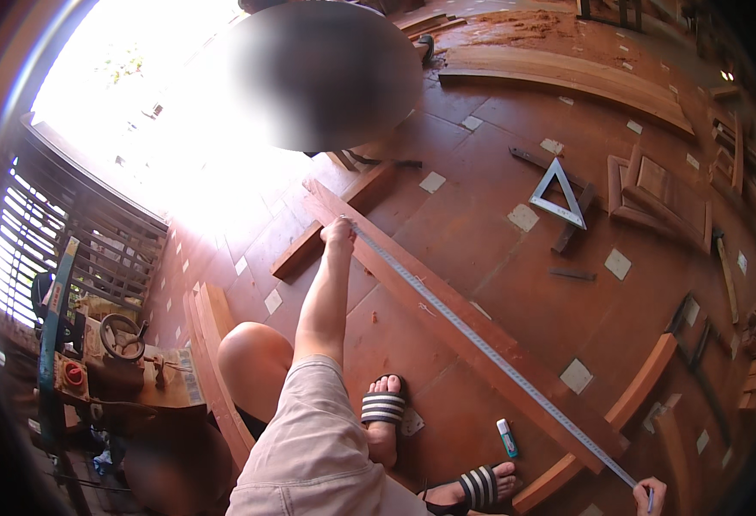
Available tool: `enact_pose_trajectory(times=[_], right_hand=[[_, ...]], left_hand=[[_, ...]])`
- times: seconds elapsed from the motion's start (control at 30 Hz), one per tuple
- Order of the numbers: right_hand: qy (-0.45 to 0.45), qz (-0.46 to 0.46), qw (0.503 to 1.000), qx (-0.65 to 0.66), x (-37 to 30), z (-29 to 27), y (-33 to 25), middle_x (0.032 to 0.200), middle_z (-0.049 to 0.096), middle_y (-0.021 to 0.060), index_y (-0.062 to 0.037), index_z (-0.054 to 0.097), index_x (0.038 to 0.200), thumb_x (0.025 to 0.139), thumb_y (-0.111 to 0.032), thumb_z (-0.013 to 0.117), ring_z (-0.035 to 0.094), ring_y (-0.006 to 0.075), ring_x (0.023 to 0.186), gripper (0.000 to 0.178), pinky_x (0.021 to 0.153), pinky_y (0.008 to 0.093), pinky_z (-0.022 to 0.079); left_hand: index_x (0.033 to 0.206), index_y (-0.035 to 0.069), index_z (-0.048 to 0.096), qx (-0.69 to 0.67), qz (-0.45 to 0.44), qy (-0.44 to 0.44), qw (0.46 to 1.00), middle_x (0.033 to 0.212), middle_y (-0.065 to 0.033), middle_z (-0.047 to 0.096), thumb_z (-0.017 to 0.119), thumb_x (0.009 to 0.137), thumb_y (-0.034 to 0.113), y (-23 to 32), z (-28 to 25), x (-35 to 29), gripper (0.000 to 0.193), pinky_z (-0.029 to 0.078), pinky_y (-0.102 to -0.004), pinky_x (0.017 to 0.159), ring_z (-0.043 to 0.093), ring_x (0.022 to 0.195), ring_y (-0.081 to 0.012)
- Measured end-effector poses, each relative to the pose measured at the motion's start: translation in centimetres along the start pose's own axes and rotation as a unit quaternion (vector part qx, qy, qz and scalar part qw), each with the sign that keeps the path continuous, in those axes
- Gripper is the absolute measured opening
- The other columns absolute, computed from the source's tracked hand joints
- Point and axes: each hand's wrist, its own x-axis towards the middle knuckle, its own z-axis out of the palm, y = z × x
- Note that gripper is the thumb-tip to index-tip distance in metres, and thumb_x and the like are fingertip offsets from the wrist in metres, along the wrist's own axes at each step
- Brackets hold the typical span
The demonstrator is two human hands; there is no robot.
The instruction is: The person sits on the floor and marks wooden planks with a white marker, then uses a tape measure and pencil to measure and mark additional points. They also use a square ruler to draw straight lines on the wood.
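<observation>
A long reddish-brown wooden board (473, 331) lies slantwise across the floor in front of me. A pale measuring tape (460, 322) is stretched along its length. At the far end, my left hand (339, 230) is closed on the tape, against the board. My right hand (651, 497), low at the right, is closed around the tape's near end, just past the board's end; part of that hand is cut off by the picture's edge. Under the board are wooden pieces, one a curved rail (559, 477) and one a short block (299, 251).
A green-and-white marker-like tube (507, 439) lies near my sandalled feet. Right of the board are a metal triangle square (559, 198), panelled wood pieces (662, 202) and a hammer (726, 275). A machine with a handwheel (122, 336) stands left. Another person (331, 77), blurred, is beyond the board.
</observation>
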Motion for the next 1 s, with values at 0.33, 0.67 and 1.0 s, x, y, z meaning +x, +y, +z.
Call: enact_pose_trajectory(times=[0.33, 0.67, 1.0], right_hand=[[0.213, -0.146, 0.966, 0.016, 8.1, 13.8, -17.3, 0.067, 0.062, 0.0189, 0.0029, 0.072, 0.082, 0.090, -0.010, 0.074, 0.064, 0.0310, 0.057, 0.015, 0.058, 0.0396, 0.048], [0.229, -0.194, 0.954, 0.017, 13.4, 18.1, -25.5, 0.069, 0.067, 0.0197, -0.0012, 0.074, 0.083, 0.091, -0.017, 0.074, 0.068, 0.0413, 0.064, 0.017, 0.061, 0.0457, 0.052], [0.189, -0.062, 0.980, 0.025, 9.1, 14.6, -18.9, 0.079, 0.073, 0.0184, -0.0061, 0.078, 0.088, 0.092, -0.023, 0.076, 0.074, 0.0409, 0.078, 0.018, 0.070, 0.0487, 0.058]], left_hand=[[0.085, -0.002, 0.070, 0.018, -0.027, 0.039, 0.999, 0.068, -0.0093, 0.067, 0.069, 0.095, 0.005, -5.9, -2.7, -4.7, 0.012, 0.046, -0.0367, 0.042, 0.062, 0.049, -0.0185], [0.082, -0.004, 0.070, 0.048, -0.017, 0.097, 0.994, 0.065, -0.0108, 0.066, 0.075, 0.092, 0.011, -6.7, -2.5, -3.3, 0.018, 0.044, -0.0378, 0.039, 0.060, 0.047, -0.0188], [0.138, 0.006, 0.067, 0.352, 0.095, -0.363, 0.858, 0.125, -0.0101, 0.077, 0.062, 0.108, 0.036, -8.7, -7.6, 16.1, 0.043, 0.055, -0.0390, 0.098, 0.071, 0.114, -0.0262]])
